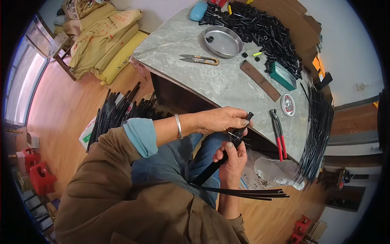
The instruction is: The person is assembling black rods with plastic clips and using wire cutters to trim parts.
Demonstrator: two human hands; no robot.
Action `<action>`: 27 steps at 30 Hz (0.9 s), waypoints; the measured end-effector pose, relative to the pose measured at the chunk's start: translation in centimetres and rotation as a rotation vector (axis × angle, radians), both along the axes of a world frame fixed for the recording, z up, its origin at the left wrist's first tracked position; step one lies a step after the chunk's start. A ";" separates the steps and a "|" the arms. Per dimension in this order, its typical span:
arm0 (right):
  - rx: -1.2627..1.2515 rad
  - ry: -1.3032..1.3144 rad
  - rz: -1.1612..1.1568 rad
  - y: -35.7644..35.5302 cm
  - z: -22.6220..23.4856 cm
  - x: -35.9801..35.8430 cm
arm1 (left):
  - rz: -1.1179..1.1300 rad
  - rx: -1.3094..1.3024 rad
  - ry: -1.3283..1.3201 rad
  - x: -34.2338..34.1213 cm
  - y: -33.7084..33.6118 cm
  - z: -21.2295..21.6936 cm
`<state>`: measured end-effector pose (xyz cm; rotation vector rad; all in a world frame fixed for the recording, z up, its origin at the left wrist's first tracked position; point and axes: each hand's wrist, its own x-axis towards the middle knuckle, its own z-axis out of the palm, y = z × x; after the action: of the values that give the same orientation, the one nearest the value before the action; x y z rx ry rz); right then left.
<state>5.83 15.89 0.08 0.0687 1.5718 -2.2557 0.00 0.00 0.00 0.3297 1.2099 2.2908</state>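
My left hand, with a silver bracelet at the wrist, is closed on a black plastic fitting just off the table's front edge. Thin spokes stick out around the black work just below it. Beneath, my right hand wraps round a thick black shaft or bundle that slants down to my lap. Whether it is one tube or several rods is hard to tell. Several thin black rods fan out to the right from its lower end. My fingers hide part of where fitting and shaft meet.
On the grey table lie thread snips, a metal dish, a brown bar, a teal box, a round tin, red-handled pliers, heaped black parts and long black rods. More rods stand left.
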 end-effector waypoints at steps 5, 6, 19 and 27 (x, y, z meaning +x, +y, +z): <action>-0.005 -0.011 0.010 0.0 -0.1 -0.1 | 0.137 -0.120 0.025 0.1 0.7 0.3; -0.008 -0.009 0.010 0.0 -0.1 -0.1 | 0.137 -0.123 0.027 0.1 0.7 0.4; -0.044 -0.015 0.020 0.3 -0.3 -0.3 | 0.156 -0.111 0.034 0.1 0.8 0.9; -0.045 -0.016 -0.006 0.2 -0.5 -0.4 | 0.168 -0.183 0.015 0.3 1.6 1.3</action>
<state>5.42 16.05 -0.38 0.0790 1.5141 -2.2886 0.29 1.57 1.26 0.1842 1.4923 2.2968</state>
